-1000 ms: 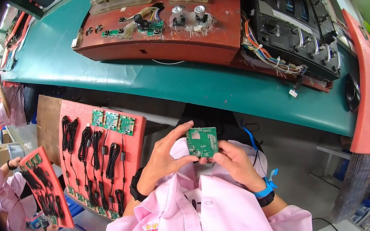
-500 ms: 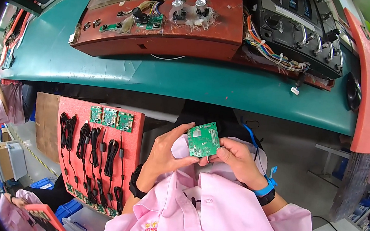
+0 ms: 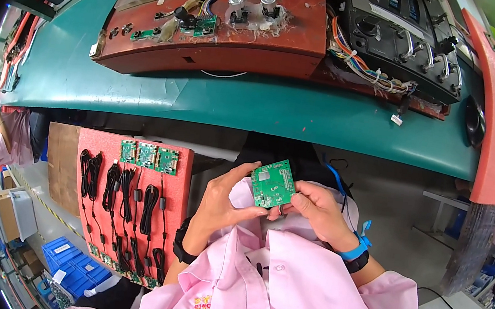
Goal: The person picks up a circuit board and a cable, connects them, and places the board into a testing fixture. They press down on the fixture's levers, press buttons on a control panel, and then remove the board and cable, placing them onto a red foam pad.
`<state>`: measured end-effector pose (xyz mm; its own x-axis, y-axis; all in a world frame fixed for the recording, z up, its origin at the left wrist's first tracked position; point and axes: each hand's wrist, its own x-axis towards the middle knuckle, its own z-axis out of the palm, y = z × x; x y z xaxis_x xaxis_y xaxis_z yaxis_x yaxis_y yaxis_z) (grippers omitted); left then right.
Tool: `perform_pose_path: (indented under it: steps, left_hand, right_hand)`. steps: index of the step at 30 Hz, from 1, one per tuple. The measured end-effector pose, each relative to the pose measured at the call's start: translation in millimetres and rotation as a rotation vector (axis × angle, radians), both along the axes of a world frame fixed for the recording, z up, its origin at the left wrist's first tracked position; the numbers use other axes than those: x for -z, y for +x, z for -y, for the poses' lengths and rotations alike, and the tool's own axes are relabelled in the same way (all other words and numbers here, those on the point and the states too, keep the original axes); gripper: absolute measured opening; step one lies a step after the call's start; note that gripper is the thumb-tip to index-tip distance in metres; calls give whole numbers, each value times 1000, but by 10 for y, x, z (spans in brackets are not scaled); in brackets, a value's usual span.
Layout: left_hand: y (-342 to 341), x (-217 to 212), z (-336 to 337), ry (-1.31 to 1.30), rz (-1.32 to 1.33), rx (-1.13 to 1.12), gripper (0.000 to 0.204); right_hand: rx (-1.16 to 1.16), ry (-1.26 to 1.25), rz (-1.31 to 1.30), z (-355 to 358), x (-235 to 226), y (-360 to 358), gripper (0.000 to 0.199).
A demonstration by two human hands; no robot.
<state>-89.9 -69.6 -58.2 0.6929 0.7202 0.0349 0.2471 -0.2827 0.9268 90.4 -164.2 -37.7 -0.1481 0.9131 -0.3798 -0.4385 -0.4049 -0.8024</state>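
A green circuit board (image 3: 273,185) is held up in front of my chest, tilted, with its component side showing. My left hand (image 3: 222,196) grips it by the left edge, thumb at the lower corner and fingers at the upper one. At the lower right edge, my right hand (image 3: 319,211) pinches the board between thumb and fingers. A blue strap (image 3: 358,249) circles my right wrist. To my left lies a pink foam sheet (image 3: 178,208) bearing several small green boards (image 3: 147,155) and coiled black cables (image 3: 149,210).
The teal bench (image 3: 254,108) runs across ahead of me. On it stand a red metal box (image 3: 210,61) with knobs and wiring, and a black control panel (image 3: 395,46). A pink foam strip (image 3: 492,157) is at the right. Blue bins (image 3: 76,269) sit at lower left; another person (image 3: 6,139) is farther left.
The person carrying a pink foam sheet at the lower left has moved away from there, uncovering blue bins. Both my hands keep their hold on the circuit board, almost unmoved.
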Motion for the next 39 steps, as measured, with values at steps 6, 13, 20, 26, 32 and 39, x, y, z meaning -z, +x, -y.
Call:
perform_pose_path:
  steps: [6, 13, 20, 26, 32, 39]
  left_hand:
    - [17, -10, 4, 20, 27, -38, 76]
    - [24, -11, -2, 67, 38, -31, 80]
    - [50, -11, 4, 49, 57, -50, 81]
    - [22, 33, -13, 62, -33, -43, 84]
    - [18, 13, -6, 71, -41, -38, 80]
    - [22, 34, 0, 72, 4, -56, 73]
  right_hand:
    - [25, 11, -92, 8, 83, -1, 36]
    - [49, 6, -135, 3, 89, -8, 37]
    - [79, -27, -145, -15, 65, 9, 37]
    - [54, -13, -113, -38, 47, 31, 37]
    - [15, 33, -82, -55, 13, 53, 37]
    - [25, 17, -31, -36, 47, 31, 36]
